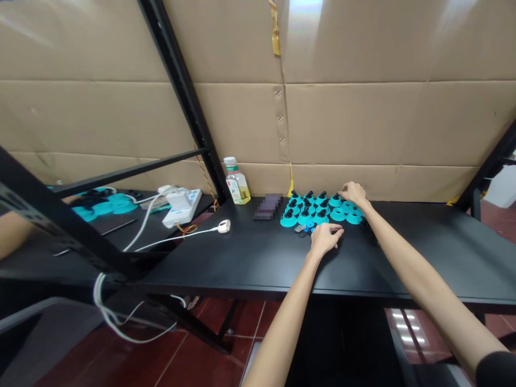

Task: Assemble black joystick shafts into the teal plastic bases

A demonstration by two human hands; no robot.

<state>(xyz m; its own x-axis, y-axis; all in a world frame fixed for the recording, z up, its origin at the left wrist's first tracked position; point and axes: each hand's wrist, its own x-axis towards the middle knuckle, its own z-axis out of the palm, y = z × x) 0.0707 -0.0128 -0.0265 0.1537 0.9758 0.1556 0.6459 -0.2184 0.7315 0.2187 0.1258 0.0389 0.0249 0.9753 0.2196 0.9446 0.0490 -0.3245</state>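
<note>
Teal suction cups (pixel 310 212): bunched up in a tight group on the black table (pixel 242 263), black knobs on top
Right hand (pixel 353 193): fingers curled down on a back-row cup, can't tell if it's actually gripping
Left hand (pixel 326 239): loosely curled just in front of the group, not pinching anything I can see
Small blue-and-silver bits (pixel 304 228): right by the left hand, too small to make out
Nearby: blurred dark object (pixel 268 207), plastic bottle (pixel 237 184), white power strip (pixel 182 209)
Behind: cardboard wall (pixel 342 123)
</note>
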